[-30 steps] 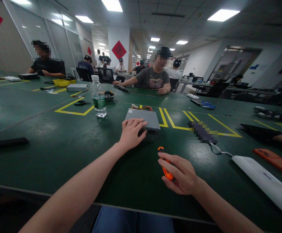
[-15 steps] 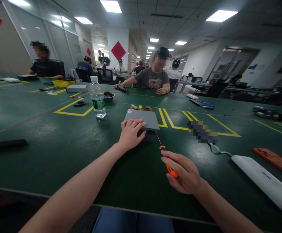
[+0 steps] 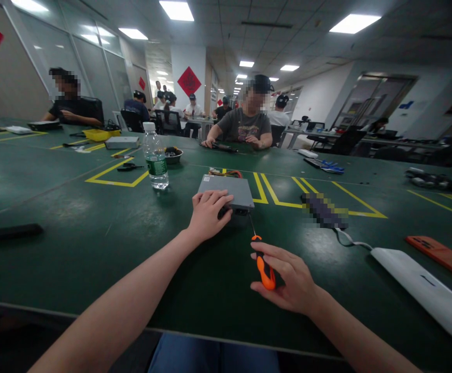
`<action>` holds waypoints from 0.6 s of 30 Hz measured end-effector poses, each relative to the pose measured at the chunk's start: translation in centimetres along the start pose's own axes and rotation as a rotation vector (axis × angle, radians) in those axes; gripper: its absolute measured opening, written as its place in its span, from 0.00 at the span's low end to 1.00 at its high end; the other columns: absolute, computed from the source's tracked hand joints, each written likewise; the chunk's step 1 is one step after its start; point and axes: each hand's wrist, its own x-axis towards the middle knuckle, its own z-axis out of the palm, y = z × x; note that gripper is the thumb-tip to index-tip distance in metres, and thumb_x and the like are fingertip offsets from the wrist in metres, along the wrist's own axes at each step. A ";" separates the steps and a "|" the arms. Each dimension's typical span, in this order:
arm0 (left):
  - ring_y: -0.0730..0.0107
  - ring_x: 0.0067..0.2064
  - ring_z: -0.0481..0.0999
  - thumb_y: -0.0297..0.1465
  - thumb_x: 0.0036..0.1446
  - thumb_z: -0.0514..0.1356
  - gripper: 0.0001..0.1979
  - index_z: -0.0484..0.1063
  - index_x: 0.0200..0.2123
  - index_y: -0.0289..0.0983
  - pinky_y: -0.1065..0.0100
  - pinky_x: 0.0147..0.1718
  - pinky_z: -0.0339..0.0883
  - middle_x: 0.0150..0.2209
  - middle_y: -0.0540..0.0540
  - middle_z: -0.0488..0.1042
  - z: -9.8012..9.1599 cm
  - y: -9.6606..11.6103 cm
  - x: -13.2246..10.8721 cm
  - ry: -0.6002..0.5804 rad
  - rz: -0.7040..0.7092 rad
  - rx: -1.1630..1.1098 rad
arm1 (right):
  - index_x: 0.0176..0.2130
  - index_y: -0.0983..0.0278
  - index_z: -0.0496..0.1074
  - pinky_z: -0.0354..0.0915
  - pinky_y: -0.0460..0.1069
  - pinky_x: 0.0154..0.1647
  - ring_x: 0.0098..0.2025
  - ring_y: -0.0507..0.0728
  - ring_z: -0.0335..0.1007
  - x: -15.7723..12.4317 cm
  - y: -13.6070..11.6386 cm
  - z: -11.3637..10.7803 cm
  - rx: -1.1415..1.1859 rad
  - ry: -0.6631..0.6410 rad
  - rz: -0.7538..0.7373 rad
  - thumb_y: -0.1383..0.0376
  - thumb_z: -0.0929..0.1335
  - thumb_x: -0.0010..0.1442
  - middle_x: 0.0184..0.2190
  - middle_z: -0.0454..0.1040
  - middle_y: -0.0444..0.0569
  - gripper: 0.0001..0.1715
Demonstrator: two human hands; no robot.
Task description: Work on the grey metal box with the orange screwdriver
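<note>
Two grips: right holds an orange-black screwdriver [image 3: 265,273], left clasps a grey box [image 3: 238,189].

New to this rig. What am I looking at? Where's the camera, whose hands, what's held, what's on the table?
There is no robot here: these are a person's bare hands, seen by a camera worn on their head, looking forward and down. The left hand rests on a gray metal box. The right hand holds an orange and black screwdriver, its tip near the box's closest right corner; contact is unclear. The green table also bears a water bottle and an orange phone.
</note>
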 end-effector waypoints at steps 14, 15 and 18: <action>0.58 0.53 0.63 0.35 0.56 0.56 0.15 0.67 0.49 0.47 0.55 0.50 0.49 0.53 0.49 0.69 0.0 0.0 0.0 0.002 -0.004 0.004 | 0.50 0.65 0.57 0.70 0.55 0.42 0.47 0.61 0.70 0.0 0.2 -0.3 0.040 0.041 0.048 0.59 0.65 0.59 0.46 0.70 0.60 0.22; 0.58 0.53 0.63 0.35 0.56 0.56 0.15 0.67 0.49 0.47 0.55 0.50 0.49 0.53 0.49 0.69 0.0 0.1 0.0 0.001 -0.005 0.004 | 0.51 0.66 0.56 0.69 0.56 0.44 0.49 0.62 0.69 -0.1 0.2 -0.4 0.060 0.020 0.049 0.58 0.64 0.59 0.46 0.70 0.60 0.24; 0.58 0.53 0.63 0.35 0.57 0.55 0.15 0.67 0.49 0.47 0.55 0.50 0.49 0.53 0.48 0.69 0.0 0.1 0.0 0.000 -0.006 0.001 | 0.54 0.68 0.57 0.68 0.57 0.45 0.52 0.63 0.66 0.0 0.1 -0.6 0.031 -0.053 0.017 0.58 0.60 0.61 0.49 0.67 0.62 0.25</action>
